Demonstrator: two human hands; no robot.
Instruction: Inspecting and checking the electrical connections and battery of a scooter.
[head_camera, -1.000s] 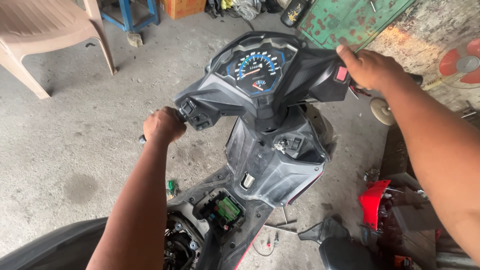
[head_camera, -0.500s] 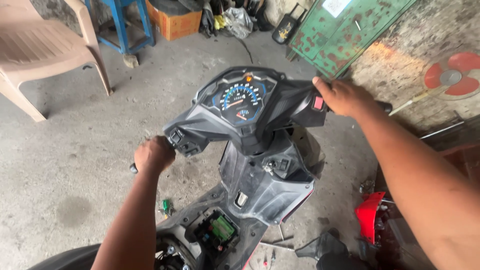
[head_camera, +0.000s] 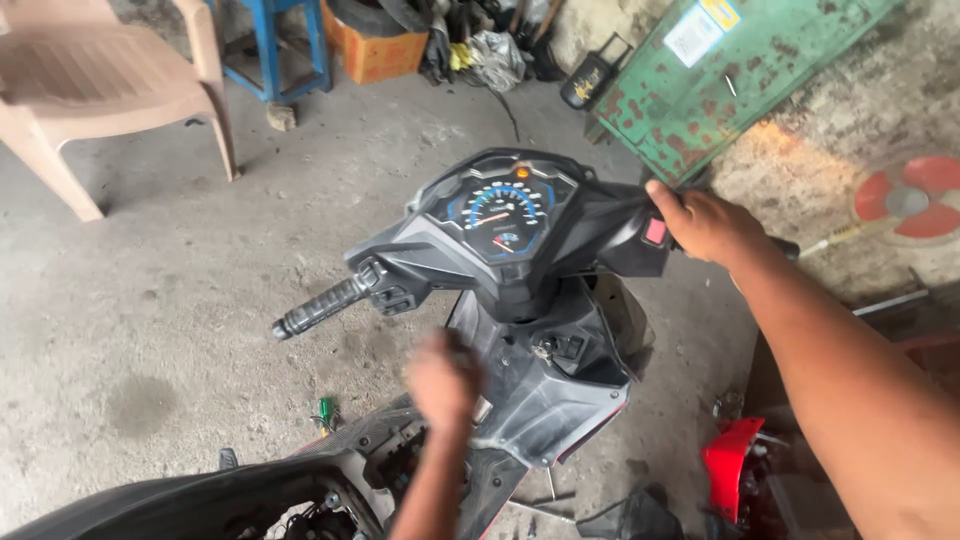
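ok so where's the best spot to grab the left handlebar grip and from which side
Take the left handlebar grip around its ribbed black middle, between the bar end and the switch housing. It sticks out bare to the left and tilts slightly down, so coming from above and behind and wrapping the fingers over it looks easiest. The left hand is off it now; the right hand holds the other side.

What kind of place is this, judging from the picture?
Probably a small scooter repair shop: a half-stripped scooter on a stained concrete floor, loose red panels beside it, and clutter along the wall.
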